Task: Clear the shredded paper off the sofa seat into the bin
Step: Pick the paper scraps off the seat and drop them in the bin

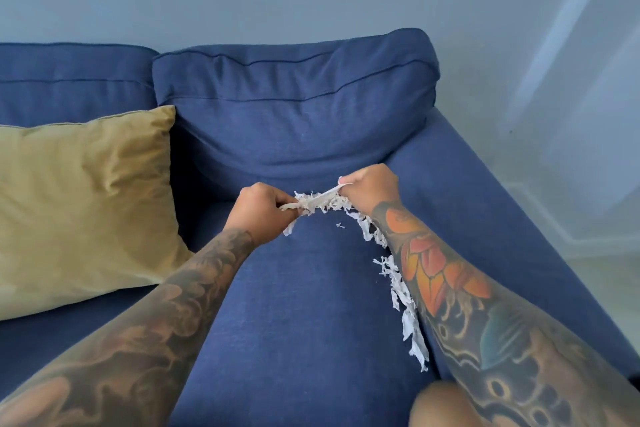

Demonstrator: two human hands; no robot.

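Note:
White shredded paper [320, 202] is bunched between my two hands at the back of the blue sofa seat [304, 305]. My left hand [261, 206] grips one end of the bunch with curled fingers. My right hand [369, 187] pinches the other end. More shreds [403, 291] trail along the seat beside my right forearm, which partly hides them. One tiny scrap [340, 226] lies alone on the seat. No bin is in view.
A mustard cushion [83, 198] leans on the seat at the left. The blue back cushion [294, 107] stands behind my hands, and the sofa arm [485, 191] runs along the right. My knee [446, 406] shows at the bottom edge.

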